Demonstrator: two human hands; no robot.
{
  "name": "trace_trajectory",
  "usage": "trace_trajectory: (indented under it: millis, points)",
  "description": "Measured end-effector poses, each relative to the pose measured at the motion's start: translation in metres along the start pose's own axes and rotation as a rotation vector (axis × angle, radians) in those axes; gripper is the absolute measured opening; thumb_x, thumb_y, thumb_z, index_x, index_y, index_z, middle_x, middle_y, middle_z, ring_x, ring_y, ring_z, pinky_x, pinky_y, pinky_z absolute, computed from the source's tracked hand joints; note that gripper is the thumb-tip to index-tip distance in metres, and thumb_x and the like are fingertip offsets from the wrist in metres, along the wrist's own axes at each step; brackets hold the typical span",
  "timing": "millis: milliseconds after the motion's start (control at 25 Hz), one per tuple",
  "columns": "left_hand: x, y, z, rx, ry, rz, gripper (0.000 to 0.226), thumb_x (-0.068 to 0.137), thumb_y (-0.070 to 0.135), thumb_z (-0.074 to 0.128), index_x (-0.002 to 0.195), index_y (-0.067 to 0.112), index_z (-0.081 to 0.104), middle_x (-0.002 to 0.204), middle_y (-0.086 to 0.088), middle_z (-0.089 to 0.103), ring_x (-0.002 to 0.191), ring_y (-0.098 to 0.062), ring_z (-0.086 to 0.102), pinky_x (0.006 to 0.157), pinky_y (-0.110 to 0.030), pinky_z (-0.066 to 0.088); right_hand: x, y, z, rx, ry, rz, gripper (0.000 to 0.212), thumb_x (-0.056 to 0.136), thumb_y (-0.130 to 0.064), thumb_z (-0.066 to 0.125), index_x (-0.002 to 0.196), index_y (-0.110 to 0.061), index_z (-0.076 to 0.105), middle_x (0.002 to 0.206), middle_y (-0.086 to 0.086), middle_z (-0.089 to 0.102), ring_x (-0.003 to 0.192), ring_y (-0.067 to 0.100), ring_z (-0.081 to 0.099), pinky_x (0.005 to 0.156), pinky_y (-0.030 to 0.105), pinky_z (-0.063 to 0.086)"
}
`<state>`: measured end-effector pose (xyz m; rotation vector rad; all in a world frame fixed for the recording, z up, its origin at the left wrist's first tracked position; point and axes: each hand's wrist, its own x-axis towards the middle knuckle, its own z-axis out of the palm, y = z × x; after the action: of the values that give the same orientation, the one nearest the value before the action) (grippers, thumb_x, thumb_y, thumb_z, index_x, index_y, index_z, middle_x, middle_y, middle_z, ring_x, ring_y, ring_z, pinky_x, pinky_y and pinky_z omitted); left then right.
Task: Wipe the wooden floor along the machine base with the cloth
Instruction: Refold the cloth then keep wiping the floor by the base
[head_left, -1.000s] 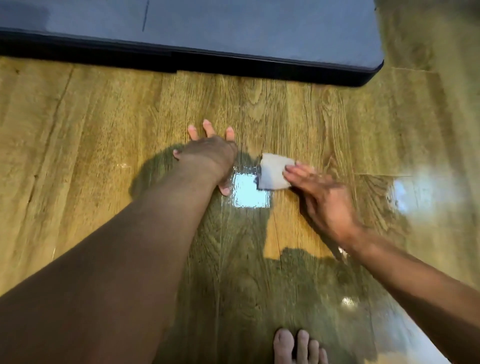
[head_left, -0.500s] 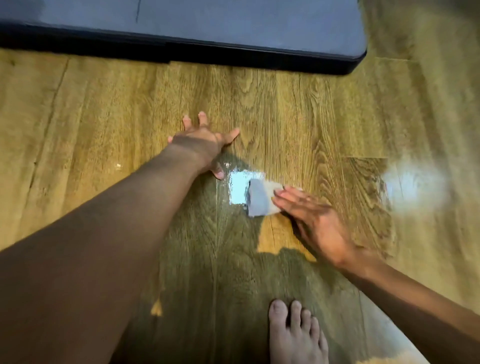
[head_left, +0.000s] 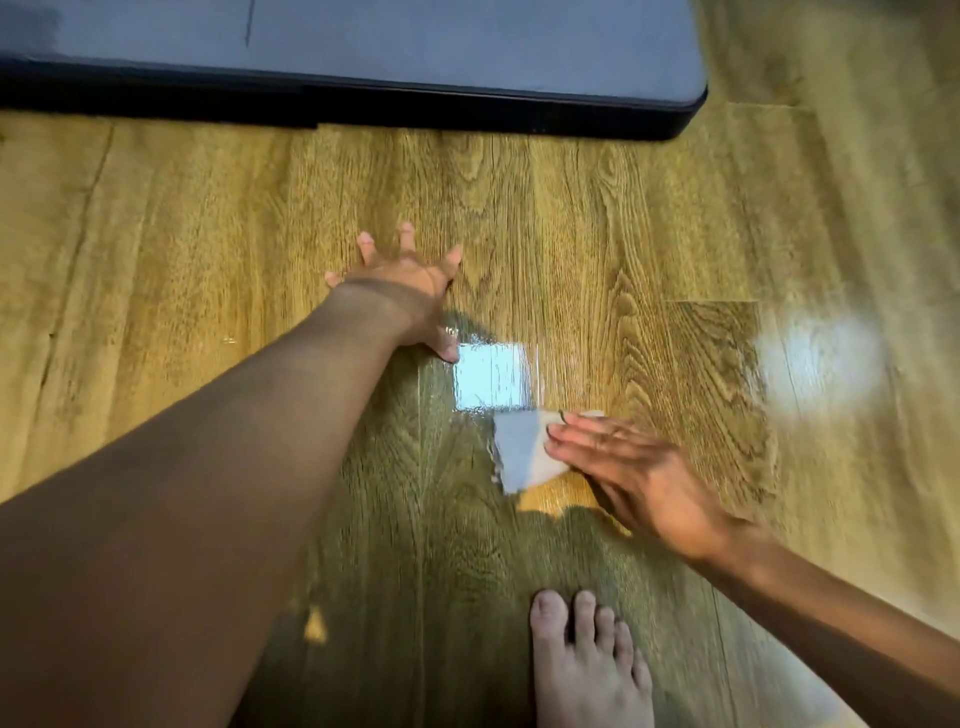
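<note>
**Cloth under flat fingers, well short of the machine**

Down on the wooden floor, the person leans on the left hand, just above the middle of the frame. Its fingers are spread wide and the palm lies flat on the boards.

The right hand comes in from the lower right. Its fingers are straight and held together, and their tips press on the right edge of the cloth. Nothing is pinched.

The cloth is a small pale folded piece lying on the floor right of centre, in the shaded part of the boards. It sits just below a bright square reflection on the glossy wood.

The machine base, a dark edge under a grey-blue panel, runs across the top of the frame, well apart from the cloth. A softer glare shows at the right. A bare foot stands at the bottom, below the right hand.
</note>
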<state>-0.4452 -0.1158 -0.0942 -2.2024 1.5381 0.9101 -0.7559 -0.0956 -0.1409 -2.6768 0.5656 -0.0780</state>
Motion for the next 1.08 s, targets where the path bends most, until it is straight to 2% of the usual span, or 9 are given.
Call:
trace_trajectory:
  millis: [80, 120, 240, 360, 560, 720, 800, 960, 1080]
  points:
    - [0.003, 0.013, -0.002, 0.048, 0.028, 0.018, 0.131, 0.063, 0.041, 0.082, 0.144, 0.043, -0.021, 0.154, -0.010, -0.028, 0.140, -0.043, -0.016, 0.108, -0.067, 0.011, 0.012, 0.023, -0.015, -0.073, -0.054, -0.200, 0.058, 0.079, 0.004, 0.055, 0.131, -0.021, 0.053, 0.135, -0.001, 0.055, 0.125, 0.018, 0.051, 0.101, 0.041, 0.045]
    - [0.005, 0.019, -0.005, 0.071, 0.037, 0.045, 0.135, 0.061, 0.035, 0.085, 0.144, 0.042, -0.021, 0.153, -0.010, -0.028, 0.140, -0.042, -0.017, 0.108, -0.067, 0.010, 0.035, 0.037, -0.027, -0.093, -0.077, -0.175, 0.048, 0.085, -0.007, 0.043, 0.130, -0.019, 0.056, 0.133, 0.003, 0.057, 0.122, 0.023, 0.055, 0.098, 0.041, 0.047]
    - [0.012, 0.035, -0.012, 0.057, -0.014, 0.070, 0.136, 0.059, 0.027, 0.087, 0.146, 0.038, -0.017, 0.153, -0.011, -0.027, 0.138, -0.044, -0.018, 0.106, -0.070, 0.010, 0.109, 0.085, -0.055, -0.137, 0.081, 0.152, 0.036, 0.099, -0.016, 0.038, 0.131, -0.022, 0.055, 0.135, 0.001, 0.055, 0.112, 0.019, 0.061, 0.086, 0.023, 0.049]
    - [0.016, 0.048, -0.010, 0.034, -0.053, 0.032, 0.136, 0.059, 0.034, 0.086, 0.147, 0.035, -0.018, 0.151, -0.015, -0.029, 0.137, -0.049, -0.018, 0.103, -0.074, 0.011, 0.112, 0.080, -0.043, 0.043, 0.235, 0.341, 0.035, 0.096, -0.003, 0.049, 0.129, -0.014, 0.055, 0.136, -0.002, 0.051, 0.122, 0.008, 0.050, 0.101, 0.013, 0.034]
    - [0.021, 0.049, -0.010, 0.039, -0.083, 0.010, 0.139, 0.060, 0.032, 0.088, 0.146, 0.033, -0.021, 0.150, -0.017, -0.032, 0.136, -0.052, -0.017, 0.102, -0.075, 0.014, 0.122, 0.106, -0.048, -0.140, 0.158, 0.043, 0.039, 0.090, 0.001, 0.058, 0.125, -0.017, 0.059, 0.128, 0.002, 0.059, 0.115, 0.014, 0.058, 0.097, 0.024, 0.043]
    - [0.019, 0.046, -0.011, 0.045, -0.074, 0.037, 0.134, 0.063, 0.034, 0.086, 0.147, 0.033, -0.019, 0.151, -0.019, -0.029, 0.136, -0.052, -0.015, 0.103, -0.074, 0.014, 0.209, 0.166, -0.083, -0.051, 0.259, 0.357, 0.030, 0.098, -0.015, 0.049, 0.125, -0.014, 0.061, 0.131, 0.007, 0.058, 0.120, 0.021, 0.055, 0.106, 0.020, 0.033]
    - [0.017, 0.045, -0.010, 0.060, -0.072, 0.042, 0.133, 0.063, 0.035, 0.085, 0.148, 0.033, -0.018, 0.151, -0.019, -0.028, 0.137, -0.053, -0.014, 0.103, -0.074, 0.015, 0.209, 0.154, -0.075, 0.058, 0.332, 0.472, 0.028, 0.096, -0.010, 0.052, 0.122, -0.006, 0.061, 0.130, 0.011, 0.057, 0.121, 0.021, 0.054, 0.109, 0.018, 0.030]
    - [0.022, 0.045, -0.005, 0.067, -0.047, 0.047, 0.134, 0.062, 0.033, 0.086, 0.147, 0.033, -0.018, 0.151, -0.020, -0.028, 0.136, -0.053, -0.014, 0.102, -0.075, 0.015, 0.109, 0.089, -0.042, 0.042, 0.338, 0.261, 0.030, 0.089, 0.002, 0.060, 0.118, -0.005, 0.064, 0.124, 0.011, 0.060, 0.117, 0.019, 0.054, 0.105, 0.023, 0.037]
    - [0.023, 0.046, -0.005, 0.054, -0.057, 0.029, 0.136, 0.061, 0.032, 0.087, 0.147, 0.034, -0.019, 0.150, -0.018, -0.030, 0.136, -0.052, -0.016, 0.102, -0.075, 0.014, 0.078, 0.089, -0.051, -0.067, 0.100, 0.077, 0.044, 0.086, 0.010, 0.061, 0.125, -0.010, 0.060, 0.130, 0.007, 0.057, 0.120, 0.024, 0.055, 0.099, 0.040, 0.047]
